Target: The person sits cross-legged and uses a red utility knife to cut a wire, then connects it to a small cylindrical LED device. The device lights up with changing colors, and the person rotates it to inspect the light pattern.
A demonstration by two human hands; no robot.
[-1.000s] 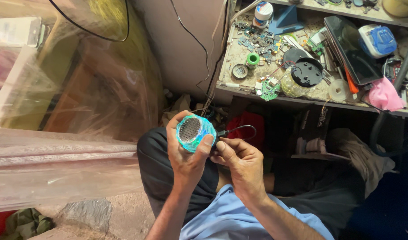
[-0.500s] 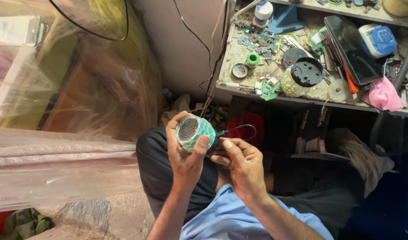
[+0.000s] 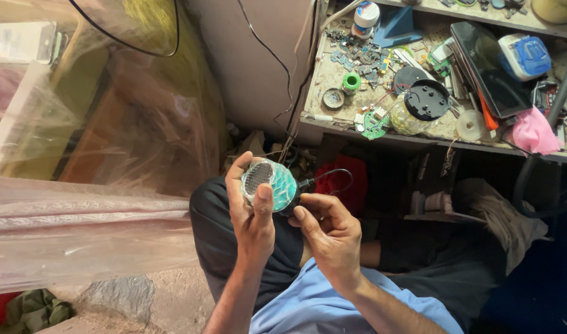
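Note:
My left hand [image 3: 251, 213] grips a small round teal speaker [image 3: 270, 184] with a grey mesh face, thumb across its front, held over my lap. My right hand [image 3: 328, 230] sits just right of it, its fingertips pinching a black plug at the speaker's side. A thin black cable [image 3: 336, 175] loops up and right from that plug. My forearms come up from the bottom of the view, the right one in a light blue sleeve.
A cluttered workbench [image 3: 382, 137] spans the upper right, holding circuit boards, a green tape roll [image 3: 352, 81], a black round lid [image 3: 427, 99], a dark tablet [image 3: 487, 68] and a pink cloth [image 3: 534, 132]. Clear plastic sheeting [image 3: 85, 210] covers the left side. Wires hang down the wall.
The speaker has turned in my left hand, its mesh face now angled more to the left. My right fingers stay at the plug on its side.

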